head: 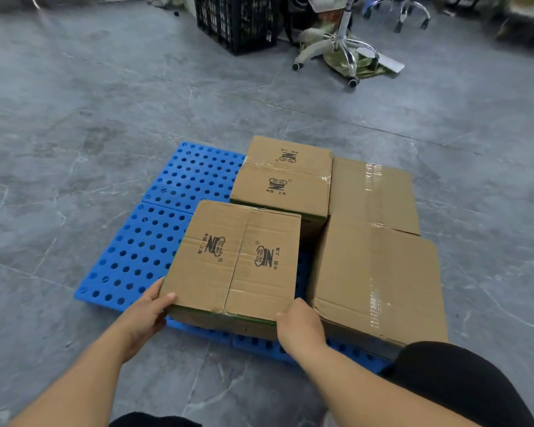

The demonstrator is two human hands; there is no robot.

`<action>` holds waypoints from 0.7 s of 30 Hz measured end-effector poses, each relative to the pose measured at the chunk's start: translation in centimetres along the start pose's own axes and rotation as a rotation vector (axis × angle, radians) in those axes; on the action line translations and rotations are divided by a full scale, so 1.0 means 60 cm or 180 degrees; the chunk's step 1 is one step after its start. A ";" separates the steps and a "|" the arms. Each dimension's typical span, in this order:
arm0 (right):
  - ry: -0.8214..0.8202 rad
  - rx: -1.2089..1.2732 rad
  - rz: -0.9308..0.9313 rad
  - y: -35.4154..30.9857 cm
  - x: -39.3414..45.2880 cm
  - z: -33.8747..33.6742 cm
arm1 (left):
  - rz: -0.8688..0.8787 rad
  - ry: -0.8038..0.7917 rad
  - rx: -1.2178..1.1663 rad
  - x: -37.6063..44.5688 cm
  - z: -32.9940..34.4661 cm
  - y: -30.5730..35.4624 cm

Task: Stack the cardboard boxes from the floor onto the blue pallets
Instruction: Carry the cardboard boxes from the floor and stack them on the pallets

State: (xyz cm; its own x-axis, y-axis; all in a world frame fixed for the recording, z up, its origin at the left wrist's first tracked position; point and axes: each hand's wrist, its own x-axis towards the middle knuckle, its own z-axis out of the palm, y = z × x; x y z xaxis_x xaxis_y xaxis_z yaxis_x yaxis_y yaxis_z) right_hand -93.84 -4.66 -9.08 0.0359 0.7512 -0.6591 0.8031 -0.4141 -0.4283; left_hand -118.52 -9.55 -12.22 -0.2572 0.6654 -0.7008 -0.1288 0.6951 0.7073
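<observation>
While both hands grip its near corners, the printed cardboard box [235,261] sits at the near middle of the blue pallets [142,245], on or just above them. The left hand [150,312] wraps its thumb over the left corner at seven o'clock; the right hand [299,326] curls round the right corner at five o'clock. At twelve o'clock lies a second printed box [282,177]. At three o'clock stands a taped plain box [379,282], another plain box [372,194] behind it. A black crate [238,23] and chair base [339,47] stand well apart on the grey floor [74,103].

Near printed cardboard box [235,260] showing two upside-down "N" logos with small Chinese characters, far printed cardboard box [282,177] bearing the same marks
</observation>
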 end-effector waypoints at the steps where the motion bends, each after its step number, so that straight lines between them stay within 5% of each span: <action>1: -0.0058 -0.0255 0.0013 -0.001 0.003 -0.003 | 0.0050 -0.0027 0.0077 0.003 0.002 0.000; 4: 0.0076 -0.0918 -0.0168 -0.011 0.008 -0.023 | 0.0157 -0.0040 0.0255 0.012 0.007 -0.004; 9: 0.1523 -0.1348 -0.0499 -0.011 0.040 -0.080 | 0.0227 -0.0112 0.0465 0.029 0.011 -0.011; 15: 0.0874 -0.1348 -0.0149 0.001 0.075 -0.094 | 0.0271 -0.0284 0.0734 0.045 0.037 -0.007; 21: 0.0752 -0.1683 -0.0276 0.002 0.064 -0.093 | 0.0360 -0.0271 0.0805 0.053 0.043 -0.001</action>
State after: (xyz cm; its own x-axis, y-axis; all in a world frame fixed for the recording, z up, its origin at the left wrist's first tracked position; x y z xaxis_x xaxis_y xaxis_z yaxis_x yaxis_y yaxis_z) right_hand -90.32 1.05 -8.22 0.0397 0.8903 -0.4536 0.9946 -0.0789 -0.0679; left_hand -116.85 -6.77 -14.73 -0.1735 0.7555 -0.6318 0.1417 0.6540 0.7431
